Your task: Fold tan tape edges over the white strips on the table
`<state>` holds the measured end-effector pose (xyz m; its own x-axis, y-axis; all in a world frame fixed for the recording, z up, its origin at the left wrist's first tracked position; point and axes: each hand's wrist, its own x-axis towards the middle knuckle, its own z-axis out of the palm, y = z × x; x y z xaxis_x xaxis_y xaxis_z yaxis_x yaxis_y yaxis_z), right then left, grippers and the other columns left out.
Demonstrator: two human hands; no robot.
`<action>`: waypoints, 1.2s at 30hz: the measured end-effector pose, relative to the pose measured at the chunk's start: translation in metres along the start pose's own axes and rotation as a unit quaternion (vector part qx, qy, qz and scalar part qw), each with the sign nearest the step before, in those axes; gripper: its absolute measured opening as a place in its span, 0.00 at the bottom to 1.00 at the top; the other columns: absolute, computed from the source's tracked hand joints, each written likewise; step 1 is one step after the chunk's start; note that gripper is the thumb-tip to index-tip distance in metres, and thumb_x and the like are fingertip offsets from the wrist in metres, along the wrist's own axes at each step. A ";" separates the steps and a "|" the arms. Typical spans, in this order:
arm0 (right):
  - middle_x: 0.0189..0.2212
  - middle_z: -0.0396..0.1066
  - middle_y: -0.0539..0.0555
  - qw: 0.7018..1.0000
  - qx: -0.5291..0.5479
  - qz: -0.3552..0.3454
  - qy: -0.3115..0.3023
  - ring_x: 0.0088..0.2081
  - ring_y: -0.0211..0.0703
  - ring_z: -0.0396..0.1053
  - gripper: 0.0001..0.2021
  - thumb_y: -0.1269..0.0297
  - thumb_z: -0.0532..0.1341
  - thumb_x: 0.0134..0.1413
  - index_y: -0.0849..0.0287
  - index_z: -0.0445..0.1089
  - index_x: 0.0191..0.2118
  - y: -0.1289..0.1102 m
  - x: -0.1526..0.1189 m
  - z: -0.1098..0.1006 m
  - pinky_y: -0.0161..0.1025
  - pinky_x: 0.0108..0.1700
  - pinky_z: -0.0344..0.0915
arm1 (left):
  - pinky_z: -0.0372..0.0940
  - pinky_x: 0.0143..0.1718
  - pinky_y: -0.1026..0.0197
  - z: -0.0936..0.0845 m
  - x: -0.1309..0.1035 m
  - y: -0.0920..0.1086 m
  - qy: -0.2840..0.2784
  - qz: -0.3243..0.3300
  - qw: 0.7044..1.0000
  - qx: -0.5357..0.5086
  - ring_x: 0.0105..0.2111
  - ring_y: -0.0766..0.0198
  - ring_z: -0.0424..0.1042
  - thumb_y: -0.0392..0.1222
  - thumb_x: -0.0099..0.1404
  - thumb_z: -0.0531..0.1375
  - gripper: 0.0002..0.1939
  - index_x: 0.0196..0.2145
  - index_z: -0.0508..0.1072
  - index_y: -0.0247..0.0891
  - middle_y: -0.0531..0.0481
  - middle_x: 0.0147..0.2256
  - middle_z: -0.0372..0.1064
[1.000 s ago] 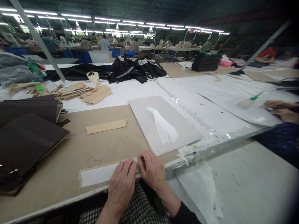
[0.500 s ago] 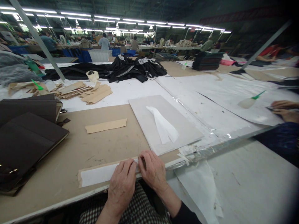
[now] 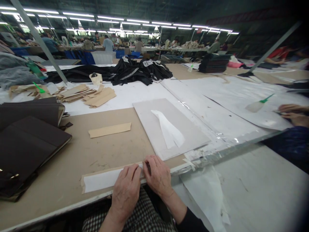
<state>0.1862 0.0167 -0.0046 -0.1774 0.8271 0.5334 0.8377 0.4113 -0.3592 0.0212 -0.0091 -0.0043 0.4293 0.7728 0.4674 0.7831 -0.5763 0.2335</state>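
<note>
A white strip (image 3: 101,181) lies on a slightly larger tan strip at the table's front edge. My left hand (image 3: 127,183) rests over its right part with fingers bent and pressed together, gripping the strip. Beside it, my right hand (image 3: 157,175) is curled with thumb and fingers pinched at the strip's right end. The fingertips of both hands nearly meet there. Farther back lies a separate tan strip (image 3: 109,130). White pieces (image 3: 169,130) lie on a grey board (image 3: 149,111) to the right of it.
Dark brown folders (image 3: 29,145) are at the left, with tan paper pieces (image 3: 100,97) behind. Black fabric (image 3: 137,71) lies farther back. A bottle with a green nozzle (image 3: 257,104) stands out at right, near a co-worker's hands (image 3: 294,114). The table's front edge (image 3: 60,211) runs close by.
The strip's left end has shifted very slightly to the right. My hands stay almost in the same place.
</note>
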 end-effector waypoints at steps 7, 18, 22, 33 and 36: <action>0.35 0.69 0.55 1.000 -0.005 -0.004 0.006 0.39 0.48 0.67 0.04 0.70 0.54 0.69 0.57 0.65 0.40 -0.001 0.000 -0.001 0.43 0.43 0.64 | 0.68 0.51 0.49 0.000 0.000 0.000 -0.002 -0.005 1.000 0.006 0.48 0.53 0.67 0.27 0.70 0.53 0.16 0.54 0.68 0.34 0.41 0.49 0.69; 0.34 0.69 0.55 1.000 -0.009 -0.002 0.007 0.39 0.48 0.67 0.04 0.70 0.55 0.68 0.57 0.64 0.39 0.000 0.000 0.000 0.43 0.42 0.63 | 0.68 0.52 0.49 0.000 0.001 0.001 0.002 -0.002 1.000 0.007 0.48 0.53 0.68 0.26 0.69 0.53 0.17 0.53 0.68 0.33 0.41 0.49 0.69; 0.35 0.69 0.55 1.000 -0.005 -0.002 0.010 0.39 0.48 0.68 0.04 0.70 0.55 0.68 0.57 0.64 0.40 0.000 -0.001 0.001 0.43 0.43 0.64 | 0.69 0.52 0.49 0.000 0.000 0.001 0.005 -0.005 1.000 0.005 0.48 0.53 0.68 0.27 0.70 0.52 0.16 0.53 0.68 0.35 0.42 0.49 0.69; 0.34 0.69 0.54 1.000 0.007 -0.006 0.014 0.39 0.47 0.67 0.10 0.73 0.55 0.67 0.55 0.60 0.32 0.000 0.000 0.000 0.42 0.42 0.64 | 0.69 0.51 0.48 0.000 0.000 0.002 0.007 -0.006 1.000 0.006 0.47 0.52 0.68 0.26 0.69 0.53 0.16 0.52 0.68 0.34 0.42 0.48 0.69; 0.36 0.69 0.55 1.000 0.003 -0.011 0.010 0.40 0.47 0.68 0.11 0.73 0.55 0.66 0.55 0.61 0.31 0.000 0.000 0.000 0.42 0.43 0.64 | 0.69 0.50 0.48 0.000 0.000 0.001 0.004 -0.006 1.000 0.005 0.47 0.52 0.68 0.27 0.69 0.53 0.16 0.53 0.68 0.34 0.42 0.48 0.69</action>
<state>0.1861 0.0172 -0.0049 -0.1848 0.8101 0.5565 0.8305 0.4315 -0.3523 0.0224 -0.0097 -0.0039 0.4165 0.7775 0.4712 0.7929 -0.5642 0.2301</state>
